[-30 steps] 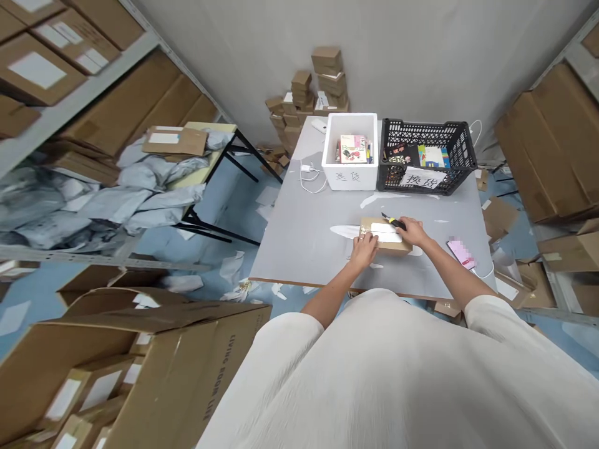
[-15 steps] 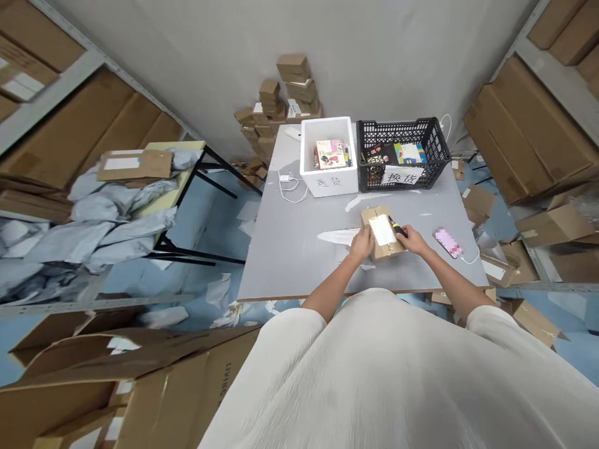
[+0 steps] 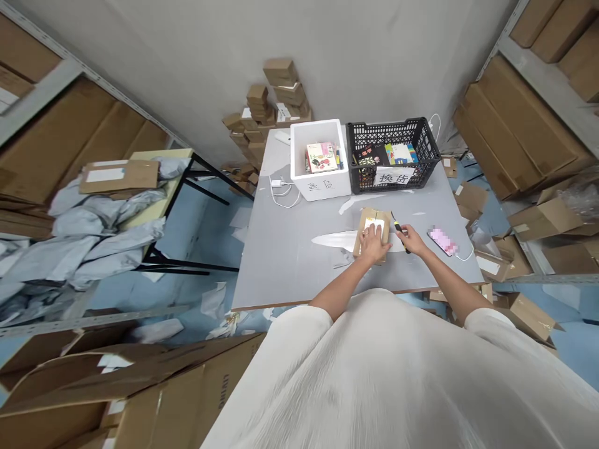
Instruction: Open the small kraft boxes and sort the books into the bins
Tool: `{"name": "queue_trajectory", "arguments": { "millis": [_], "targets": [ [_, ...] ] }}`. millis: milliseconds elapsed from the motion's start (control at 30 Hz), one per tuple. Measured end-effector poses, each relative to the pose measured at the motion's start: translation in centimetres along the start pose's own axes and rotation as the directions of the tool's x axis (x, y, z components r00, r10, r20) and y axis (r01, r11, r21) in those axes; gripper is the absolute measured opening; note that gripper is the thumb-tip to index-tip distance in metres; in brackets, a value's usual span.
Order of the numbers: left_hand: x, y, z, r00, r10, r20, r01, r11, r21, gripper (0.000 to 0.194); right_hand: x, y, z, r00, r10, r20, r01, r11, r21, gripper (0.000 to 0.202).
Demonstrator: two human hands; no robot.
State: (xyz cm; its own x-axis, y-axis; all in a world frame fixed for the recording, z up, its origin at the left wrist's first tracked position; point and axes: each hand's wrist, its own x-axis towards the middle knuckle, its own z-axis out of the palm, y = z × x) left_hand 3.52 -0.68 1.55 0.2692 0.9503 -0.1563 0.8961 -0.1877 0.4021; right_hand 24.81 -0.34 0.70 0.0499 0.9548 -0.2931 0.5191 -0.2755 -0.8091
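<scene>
A small cardboard box (image 3: 384,219) with a white label lies on the grey table (image 3: 276,249). My left hand (image 3: 373,244) rests on top of it, fingers spread over the label. To the right of the box, my right hand (image 3: 412,239) is closed round a black and yellow utility knife (image 3: 399,229), whose tip points away from me. The knife is apart from the box. A phone (image 3: 442,241) on a white cable lies right of my right hand.
A white foam box (image 3: 327,186) and a black crate (image 3: 365,181), both holding books, stand at the table's back. Grey parcels (image 3: 112,206) cover a side table at left. An open carton (image 3: 178,393) is at lower left; shelves with cartons flank both sides.
My left hand has moved from the box's left side onto its top and spread out. The box is turned more upright in view, and the knife has come away from it to the right.
</scene>
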Motion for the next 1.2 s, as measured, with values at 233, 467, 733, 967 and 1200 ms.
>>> {"name": "queue_trajectory", "arguments": {
  "millis": [233, 467, 733, 967, 1200],
  "targets": [
    [0.0, -0.6, -0.2, 0.991, 0.082, 0.101, -0.089, 0.994, 0.068, 0.101, 1.1, 0.3, 0.4, 0.998, -0.043, -0.055, 0.040, 0.998, -0.057, 0.038],
    [0.5, -5.1, -3.8, 0.895, 0.373, 0.243, -0.410, 0.904, 0.121, 0.103, 0.8, -0.2, 1.0, 0.999, 0.017, 0.028, -0.021, 0.987, 0.157, 0.039],
    [-0.4, -3.8, -2.3, 0.895, 0.392, 0.212, -0.422, 0.899, 0.120, 0.079, -1.1, -0.8, 0.2, 0.970, 0.084, 0.229, -0.152, 0.943, 0.295, 0.040],
    [0.4, -3.2, -1.7, 0.919, 0.333, 0.214, -0.362, 0.925, 0.115, 0.074, -2.3, 0.5, -4.0, 0.978, 0.000, 0.207, -0.003, 1.000, 0.015, 0.048],
    [-0.1, -3.2, -1.2, 0.916, 0.367, 0.163, -0.389, 0.911, 0.137, 0.074, -0.9, 1.1, -7.2, 0.927, -0.167, 0.335, 0.285, 0.895, -0.343, 0.033]
  ]
}}
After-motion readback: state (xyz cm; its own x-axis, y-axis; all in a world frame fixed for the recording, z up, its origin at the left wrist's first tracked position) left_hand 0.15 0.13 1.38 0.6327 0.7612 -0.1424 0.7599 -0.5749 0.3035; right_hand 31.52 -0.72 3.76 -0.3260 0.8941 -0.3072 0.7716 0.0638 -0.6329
